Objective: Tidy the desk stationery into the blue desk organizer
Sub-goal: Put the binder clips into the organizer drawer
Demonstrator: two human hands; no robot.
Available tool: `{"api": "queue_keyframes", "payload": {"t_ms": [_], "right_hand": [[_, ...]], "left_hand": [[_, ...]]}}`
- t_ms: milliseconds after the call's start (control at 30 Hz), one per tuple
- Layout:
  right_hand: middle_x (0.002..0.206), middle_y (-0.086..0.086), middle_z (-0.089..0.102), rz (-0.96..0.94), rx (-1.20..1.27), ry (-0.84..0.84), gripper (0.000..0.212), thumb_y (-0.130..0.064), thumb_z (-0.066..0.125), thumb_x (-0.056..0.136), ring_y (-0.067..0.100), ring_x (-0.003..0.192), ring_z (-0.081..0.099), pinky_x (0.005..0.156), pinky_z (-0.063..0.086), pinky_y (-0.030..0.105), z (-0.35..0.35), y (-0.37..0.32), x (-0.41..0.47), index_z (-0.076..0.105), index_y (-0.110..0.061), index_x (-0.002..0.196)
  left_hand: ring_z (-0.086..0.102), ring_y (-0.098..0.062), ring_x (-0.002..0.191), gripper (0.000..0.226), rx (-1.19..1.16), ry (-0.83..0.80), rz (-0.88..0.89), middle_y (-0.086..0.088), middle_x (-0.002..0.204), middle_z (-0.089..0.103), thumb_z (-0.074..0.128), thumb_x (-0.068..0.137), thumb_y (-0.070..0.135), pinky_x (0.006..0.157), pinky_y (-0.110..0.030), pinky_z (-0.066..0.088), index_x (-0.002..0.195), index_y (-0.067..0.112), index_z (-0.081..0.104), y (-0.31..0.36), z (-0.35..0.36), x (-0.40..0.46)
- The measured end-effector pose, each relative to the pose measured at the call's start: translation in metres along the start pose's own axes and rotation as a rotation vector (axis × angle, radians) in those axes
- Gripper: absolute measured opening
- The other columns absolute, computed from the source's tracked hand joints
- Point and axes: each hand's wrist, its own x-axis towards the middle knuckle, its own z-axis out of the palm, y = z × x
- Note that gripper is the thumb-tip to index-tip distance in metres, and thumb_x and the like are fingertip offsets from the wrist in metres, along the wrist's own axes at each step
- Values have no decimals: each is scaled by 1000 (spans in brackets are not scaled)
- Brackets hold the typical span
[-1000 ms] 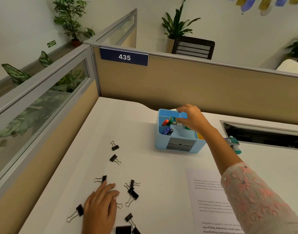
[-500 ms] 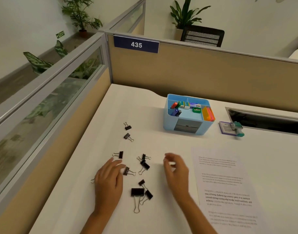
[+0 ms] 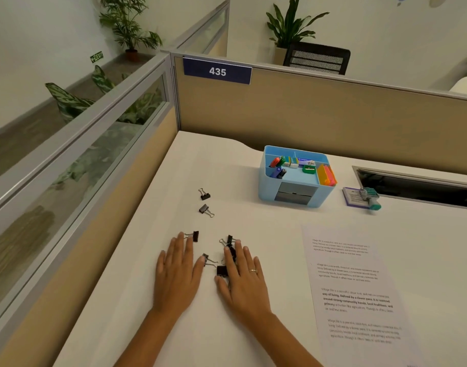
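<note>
The blue desk organizer (image 3: 269, 186) stands at the back of the white desk and holds markers, erasers, a green sharpener and orange sticky notes. Several black binder clips lie on the desk. Two clips (image 3: 206, 209) sit apart, farther back. One clip (image 3: 194, 236) lies at my left fingertips. My left hand (image 3: 177, 271) lies flat with straight fingers. A cluster of clips (image 3: 221, 270) lies between my hands. My right hand (image 3: 245, 278), wearing a ring, lies flat, its fingers over part of that cluster.
A printed sheet of paper (image 3: 354, 292) lies to the right of my hands. A stamp with its purple pad (image 3: 362, 198) sits right of the organizer, beside a cable slot (image 3: 417, 185). Cubicle partitions (image 3: 306, 109) close off the back and left.
My right hand left the organizer and came down flat onto the clips next to my left hand. The clips between my hands are bunched closer together. The camera tilted down.
</note>
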Motion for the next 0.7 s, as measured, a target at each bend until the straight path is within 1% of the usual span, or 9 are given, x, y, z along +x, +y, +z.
{"api": "queue_keyframes", "payload": {"t_ms": [133,267,333,400,467,533,567,633,700], "right_hand": [[152,7,32,36,51,-9,59,-48,33,93,26,140,31,113,21,46,-1,8,21,37,-19,143],[156,5,22,64,87,-18,61,-49,31,94,21,145,18,116,6,38,1,19,30,29,-19,146],[157,4,19,76,116,-16,61,-50,31,95,20,146,13,116,2,34,1,24,31,27,-20,147],[156,3,23,70,204,6,61,-51,35,94,19,145,17,117,7,34,-3,27,32,30,-18,146],[152,1,31,122,421,59,58,-48,44,93,17,141,26,115,18,34,-12,30,36,36,-18,142],[141,-2,42,267,698,159,49,-39,53,92,14,131,38,110,32,34,-25,36,45,41,-20,136],[134,-4,47,377,825,227,43,-35,56,91,13,124,44,104,38,34,-33,40,53,45,-23,131],[119,-2,55,654,1108,320,35,-31,59,90,16,108,55,90,48,33,-51,52,75,48,-25,122],[106,3,58,931,1473,375,32,-28,59,91,17,94,58,82,51,32,-66,69,102,49,-17,120]], "left_hand": [[35,-28,136,70,42,-48,66,-11,148,36,6,94,53,107,-47,32,142,12,36,9,5,16],[36,-27,136,68,96,-89,140,-8,147,39,6,94,52,106,-48,33,141,14,38,20,10,24],[37,-27,135,67,109,-107,167,-7,147,39,7,95,51,106,-48,33,140,15,39,26,12,27],[38,-28,134,65,112,-122,186,-8,146,41,8,95,49,105,-48,34,139,15,41,31,14,30],[39,-28,133,63,103,-124,205,-9,145,42,11,95,49,104,-49,36,139,15,42,34,15,33],[39,-28,134,61,58,-108,214,-8,146,41,15,95,48,104,-49,35,139,15,41,36,16,35],[37,-27,135,61,20,-96,210,-8,146,41,14,95,49,105,-47,35,140,16,40,36,16,37],[33,-24,137,64,-74,-55,190,-6,148,38,10,95,50,106,-43,34,141,16,38,33,16,43],[28,-21,140,65,-146,-16,156,-5,150,35,12,93,51,107,-40,32,141,16,37,26,15,51]]}}
